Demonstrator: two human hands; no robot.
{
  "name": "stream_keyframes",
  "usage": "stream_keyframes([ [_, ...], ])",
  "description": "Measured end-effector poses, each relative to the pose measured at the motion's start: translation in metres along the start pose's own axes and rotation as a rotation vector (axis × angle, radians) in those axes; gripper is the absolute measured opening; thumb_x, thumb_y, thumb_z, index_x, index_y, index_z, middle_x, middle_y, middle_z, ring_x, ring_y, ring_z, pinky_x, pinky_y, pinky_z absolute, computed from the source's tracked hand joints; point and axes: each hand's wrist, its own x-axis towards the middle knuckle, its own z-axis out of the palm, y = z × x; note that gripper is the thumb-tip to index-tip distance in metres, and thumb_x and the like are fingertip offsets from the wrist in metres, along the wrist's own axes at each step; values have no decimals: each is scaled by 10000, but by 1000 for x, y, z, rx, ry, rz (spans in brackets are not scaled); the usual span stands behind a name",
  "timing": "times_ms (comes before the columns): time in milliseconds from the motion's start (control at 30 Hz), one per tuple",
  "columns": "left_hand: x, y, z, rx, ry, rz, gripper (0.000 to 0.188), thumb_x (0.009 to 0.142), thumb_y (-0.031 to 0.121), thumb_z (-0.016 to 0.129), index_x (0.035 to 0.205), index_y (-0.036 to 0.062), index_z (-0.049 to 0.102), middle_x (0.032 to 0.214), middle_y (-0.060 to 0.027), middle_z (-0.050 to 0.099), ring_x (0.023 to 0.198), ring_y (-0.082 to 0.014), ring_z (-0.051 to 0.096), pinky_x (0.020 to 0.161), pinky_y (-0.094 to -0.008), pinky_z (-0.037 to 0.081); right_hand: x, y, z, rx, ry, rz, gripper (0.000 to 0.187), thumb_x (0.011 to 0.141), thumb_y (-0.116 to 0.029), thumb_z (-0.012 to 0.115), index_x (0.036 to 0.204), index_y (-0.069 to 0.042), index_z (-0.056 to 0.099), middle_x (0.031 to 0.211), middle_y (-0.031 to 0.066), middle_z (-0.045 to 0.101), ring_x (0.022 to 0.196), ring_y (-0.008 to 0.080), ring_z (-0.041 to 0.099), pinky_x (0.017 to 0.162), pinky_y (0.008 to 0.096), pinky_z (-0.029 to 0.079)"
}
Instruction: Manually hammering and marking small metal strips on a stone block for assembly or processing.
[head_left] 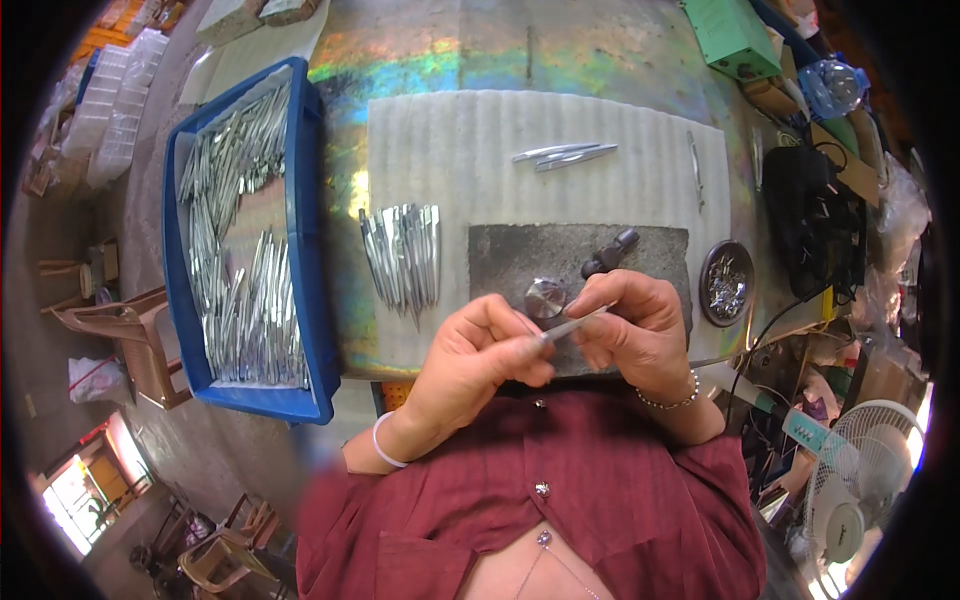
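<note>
Above the near edge of the work table, a slender silver pen-shaped metal piece [572, 326] is held between my two hands. My left hand [480, 345] pinches one end with thumb and fingertips. At the other end, my right hand [636, 325] closes thumb and index finger on it. Just beyond the fingers, a round shiny metal block [546, 297] and a small black tool [609, 254] rest on a dark grey mat [510, 250]. A fanned row of similar silver pieces [402, 255] lies to the left of the mat.
A blue tray [312, 250] full of silver pieces stands at the left. More pieces [566, 155] lie on the white foam sheet [450, 130]. At the right are a round dish of small shiny parts [727, 284], a black bag [810, 220] and a fan [862, 480].
</note>
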Motion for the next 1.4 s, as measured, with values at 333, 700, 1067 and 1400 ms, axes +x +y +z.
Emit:
stream_keyframes([
  [333, -24, 0, -1, 512, -52, 97, 149, 871, 34, 638, 928, 10, 502, 736, -12, 635, 672, -25, 562, 583, -189, 449, 10, 10, 30, -90, 37, 222, 90, 876, -74, 643, 935, -7, 641, 763, -8, 615, 633, 18, 507, 522, 168, 393],
  [700, -16, 8, -7, 263, -127, 13, 125, 906, 46, 589, 915, 8, 471, 783, -46, 641, 731, -70, 607, 622, -224, 496, 23, 4, 39, -162, 64, 245, 70, 875, -51, 638, 886, 19, 636, 811, 18, 634, 727, 59, 567, 648, 207, 469],
  [1067, -11, 13, -10, 244, -216, 7, 155, 924, 52, 559, 1050, 3, 484, 879, -56, 630, 794, -109, 623, 663, -242, 514, 28, 2, 39, -177, 52, 216, 76, 875, -39, 632, 917, 24, 638, 815, 25, 633, 724, 66, 573, 638, 212, 473],
  [1400, -9, 12, -5, 153, -237, -101, 240, 935, 56, 536, 1153, 11, 448, 936, -64, 599, 843, -149, 643, 702, -254, 527, 25, 1, 33, -82, 58, 291, 84, 885, -64, 630, 913, 15, 637, 786, 17, 634, 713, 58, 567, 623, 212, 477],
])
